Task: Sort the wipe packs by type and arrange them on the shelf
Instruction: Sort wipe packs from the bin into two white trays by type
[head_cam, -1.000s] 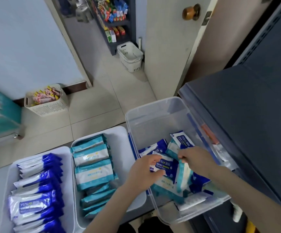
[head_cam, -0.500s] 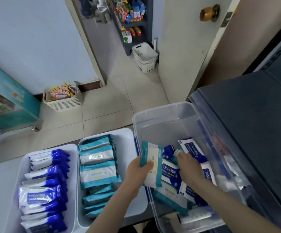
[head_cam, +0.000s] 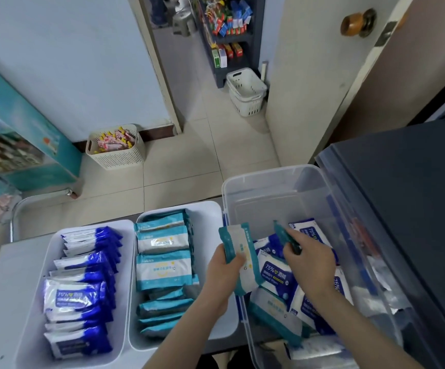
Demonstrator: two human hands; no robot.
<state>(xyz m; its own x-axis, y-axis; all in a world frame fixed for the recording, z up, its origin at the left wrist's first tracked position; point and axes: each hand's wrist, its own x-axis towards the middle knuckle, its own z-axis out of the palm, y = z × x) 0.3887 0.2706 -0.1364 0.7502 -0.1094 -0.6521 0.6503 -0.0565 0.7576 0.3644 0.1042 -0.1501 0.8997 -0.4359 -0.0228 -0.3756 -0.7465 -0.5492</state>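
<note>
From the head camera: left hand (head_cam: 222, 272) curled round a teal wipe pack (head_cam: 238, 241), upright over the left wall of the clear bin (head_cam: 264, 173); right hand (head_cam: 311, 262) pinching a second teal pack (head_cam: 282, 234) inside the bin, above blue packs (head_cam: 277, 272).

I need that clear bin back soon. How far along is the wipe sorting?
Done: blue packs fill the left tray, teal packs the middle tray. In hand: the left hand grips a teal pack over the rim of the clear bin; the right hand pinches a second teal pack inside it. Left: mixed packs lie unsorted in the bin; shelving is not visible.
</note>
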